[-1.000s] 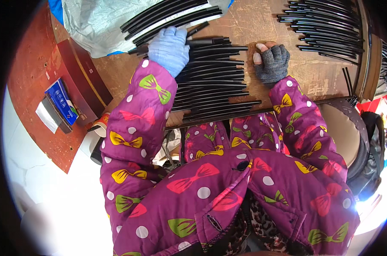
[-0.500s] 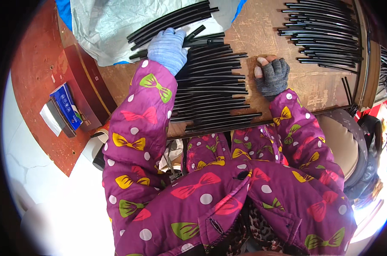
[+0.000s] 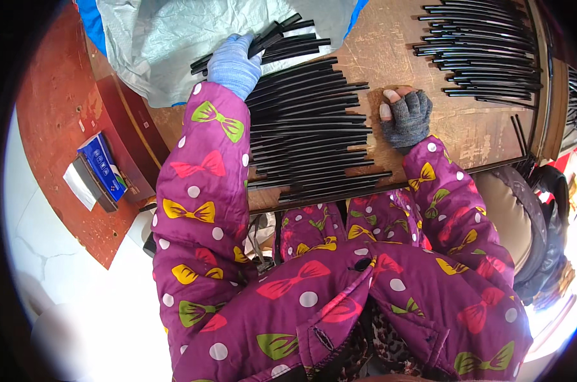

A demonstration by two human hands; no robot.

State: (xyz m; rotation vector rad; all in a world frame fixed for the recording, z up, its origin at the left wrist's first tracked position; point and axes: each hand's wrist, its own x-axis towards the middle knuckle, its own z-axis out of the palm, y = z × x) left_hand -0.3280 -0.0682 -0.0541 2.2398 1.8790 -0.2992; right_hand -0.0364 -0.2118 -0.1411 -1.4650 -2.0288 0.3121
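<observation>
My left hand (image 3: 232, 67), in a light blue knit glove, is closed around a few short black tubes (image 3: 267, 39) over the far end of the pile. Other loose tubes (image 3: 298, 49) lie at odd angles beside its fingers on the pale plastic sheet. Just nearer is a broad row of black tubes (image 3: 314, 127), laid side by side across the table. To the right of that row rests my right hand (image 3: 406, 118) in a dark grey fingerless glove. Its fingers are curled in, with nothing seen in them.
Another stack of black tubes (image 3: 482, 51) lies at the far right, by the raised wooden edge (image 3: 544, 83). The pale sheet (image 3: 154, 44) with blue borders covers the far left. A blue tissue pack (image 3: 104, 162) sits on the red surface (image 3: 53, 121). A padded seat (image 3: 505, 210) stands at right.
My left hand has moved slightly left and away from me. The tubes at its fingers have shifted and now point at different angles. My right hand stays in place.
</observation>
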